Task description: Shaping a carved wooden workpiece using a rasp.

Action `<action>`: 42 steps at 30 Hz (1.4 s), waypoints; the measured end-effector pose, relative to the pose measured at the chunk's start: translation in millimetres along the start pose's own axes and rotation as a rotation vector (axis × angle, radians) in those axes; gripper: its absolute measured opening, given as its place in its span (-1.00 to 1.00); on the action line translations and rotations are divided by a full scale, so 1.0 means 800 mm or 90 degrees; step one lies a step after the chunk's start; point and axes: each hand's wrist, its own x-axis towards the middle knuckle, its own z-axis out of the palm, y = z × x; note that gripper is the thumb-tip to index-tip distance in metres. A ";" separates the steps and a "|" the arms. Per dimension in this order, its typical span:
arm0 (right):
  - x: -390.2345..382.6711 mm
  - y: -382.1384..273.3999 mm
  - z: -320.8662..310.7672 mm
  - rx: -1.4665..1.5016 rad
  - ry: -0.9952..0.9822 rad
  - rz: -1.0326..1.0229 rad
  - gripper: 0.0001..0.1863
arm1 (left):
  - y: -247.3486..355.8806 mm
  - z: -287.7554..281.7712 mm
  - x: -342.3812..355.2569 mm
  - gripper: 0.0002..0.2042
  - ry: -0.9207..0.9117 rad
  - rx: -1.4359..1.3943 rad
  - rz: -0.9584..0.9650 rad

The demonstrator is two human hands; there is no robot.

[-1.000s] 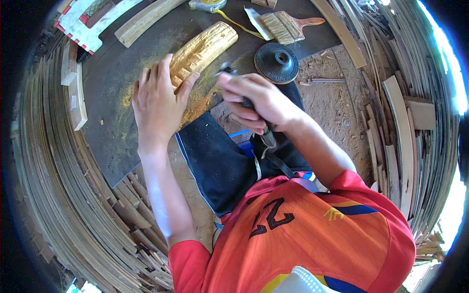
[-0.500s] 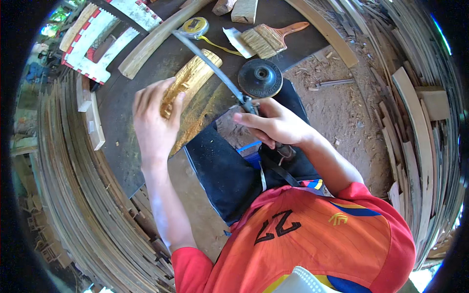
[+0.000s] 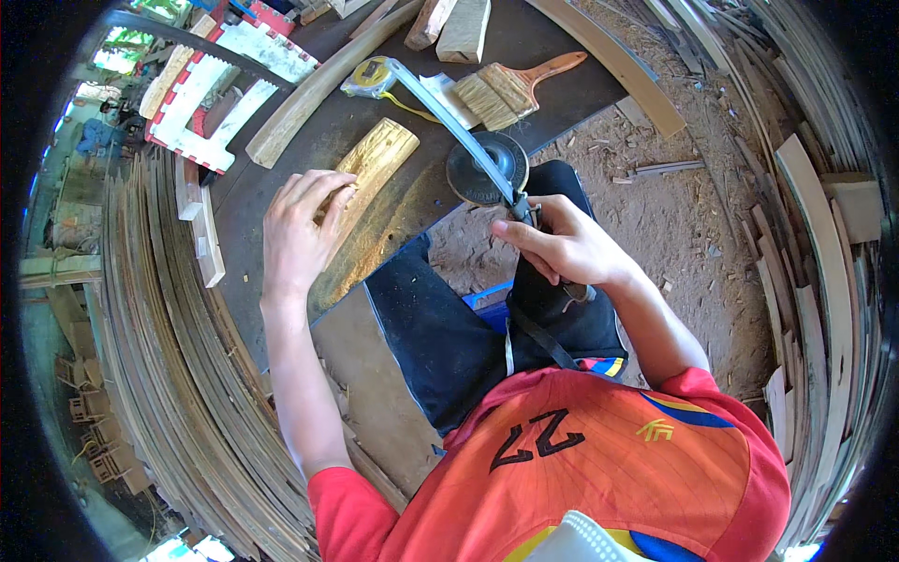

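A curved, yellowish piece of wood with a rough-cut top lies on the dark table. My left hand is over its near end, fingers curled across the wood and thumb close to them; the hand hides that end. My right hand is closed around the handle of a tool with a long, narrow grey blade. The blade is raised, pointing away and to the left, apart from the wood. Behind it, a round black disc sits at the table edge.
A yellow tape measure, a wide paintbrush and a long curved timber lie on the table. At left are a white-and-red frame and stacked strips. More boards line the right. Yellow sawdust covers the near table edge.
The tool has swung right with my right hand, its blade moving off from over the wood toward the disc. My left hand's fingers have shifted slightly right across the wood. The view has tilted a little.
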 end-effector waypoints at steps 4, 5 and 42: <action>-0.006 0.012 -0.016 -0.013 0.002 0.000 -0.51 | 0.006 -0.002 -0.001 -0.76 -0.028 0.017 0.013; -0.008 0.013 -0.018 -0.021 0.011 0.010 -0.51 | 0.007 -0.001 -0.004 -0.76 -0.027 0.018 0.015; -0.013 0.024 -0.030 -0.062 0.194 -0.029 -0.65 | 0.016 0.002 -0.007 -0.86 0.044 0.018 -0.158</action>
